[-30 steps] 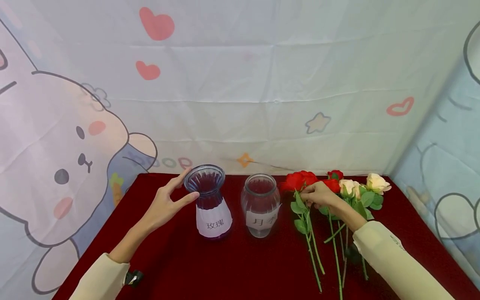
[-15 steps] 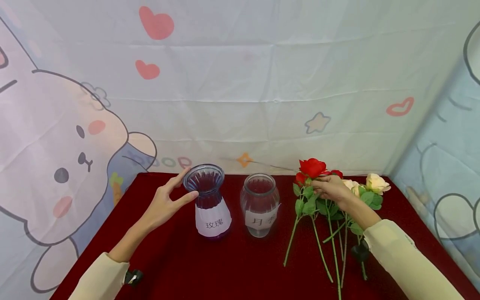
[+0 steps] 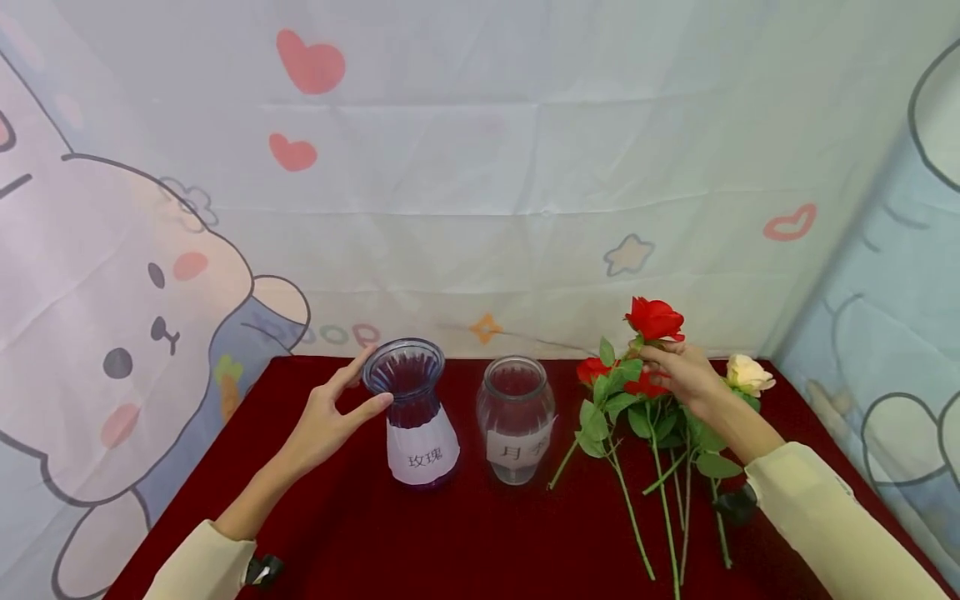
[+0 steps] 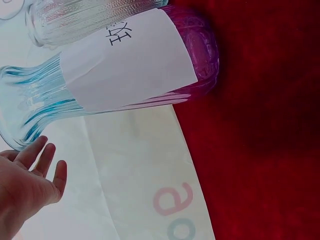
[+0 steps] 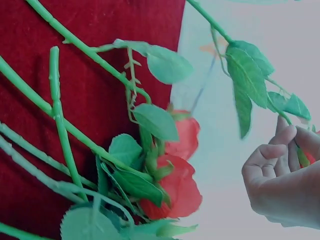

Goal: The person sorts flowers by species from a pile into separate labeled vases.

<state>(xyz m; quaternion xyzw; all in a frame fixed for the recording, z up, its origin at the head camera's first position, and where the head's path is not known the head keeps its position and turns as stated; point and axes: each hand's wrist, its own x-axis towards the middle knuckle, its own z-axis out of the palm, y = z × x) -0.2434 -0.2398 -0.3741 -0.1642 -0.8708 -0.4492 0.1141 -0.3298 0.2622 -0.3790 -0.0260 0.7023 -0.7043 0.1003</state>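
Plainly, the left hand (image 3: 324,421) is spread, thumb and fingers bracketing the blue-purple vase (image 3: 423,450) at its rim, just right of it, without closing round it. Farther right of that hand stands a clear jar (image 3: 516,417), upright and untouched. Other red roses (image 3: 594,370) lie below and left of the right hand (image 3: 686,375), which pinches the raised red rose (image 3: 655,318) under its bloom, the stem (image 5: 207,19) slanting down and left. Right of this hand lies a pale rose (image 3: 748,375). The step seems to be picking out one rose; the next move likely calls for freeing its leaves (image 5: 245,72) from the others.
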